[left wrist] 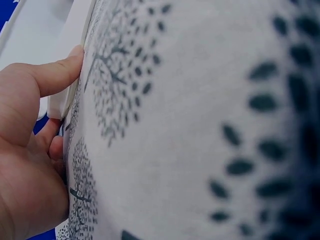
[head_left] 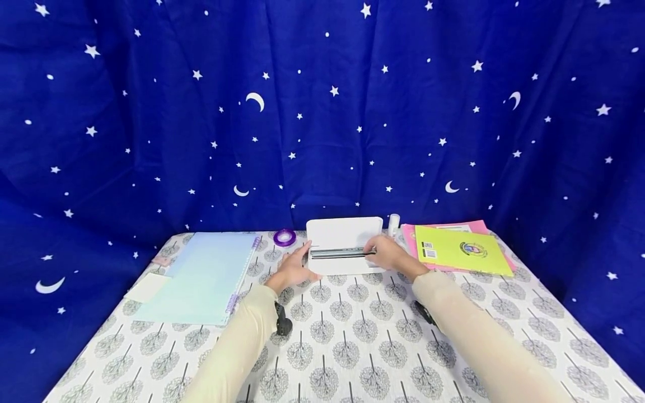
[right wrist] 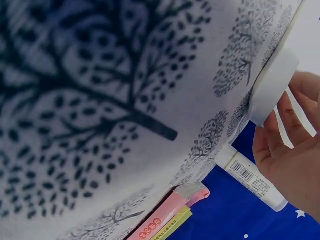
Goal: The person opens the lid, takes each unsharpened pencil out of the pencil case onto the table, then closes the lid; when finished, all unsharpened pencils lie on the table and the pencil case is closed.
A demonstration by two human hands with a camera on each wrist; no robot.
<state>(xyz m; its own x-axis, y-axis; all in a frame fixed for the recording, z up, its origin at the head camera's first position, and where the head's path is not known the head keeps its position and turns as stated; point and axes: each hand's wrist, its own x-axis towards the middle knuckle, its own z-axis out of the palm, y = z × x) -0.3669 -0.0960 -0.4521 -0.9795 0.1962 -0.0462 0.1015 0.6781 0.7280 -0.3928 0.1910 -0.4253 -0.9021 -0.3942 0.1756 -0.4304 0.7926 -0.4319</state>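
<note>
A white pencil case (head_left: 345, 232) lies with its lid raised at the far side of the table. Several slim dark pencils (head_left: 335, 253) lie side by side along it. My left hand (head_left: 296, 267) grips the case's left end; in the left wrist view its thumb (left wrist: 62, 75) lies along the case's near edge, with other fingers bent below. At the right end, my right hand (head_left: 387, 253) reaches over the case wall with curled fingers at the pencils' ends. In the right wrist view those fingers (right wrist: 285, 120) bend over the white wall, which hides the fingertips.
A purple tape roll (head_left: 284, 237) sits left of the case, a white glue stick (head_left: 394, 224) right behind it. Farther right, a yellow-green booklet (head_left: 461, 250) overlaps pink ones (head_left: 410, 240). A pale blue spiral notebook (head_left: 201, 274) and white sheet (head_left: 146, 287) lie left. A blue curtain (head_left: 322, 140) hangs behind.
</note>
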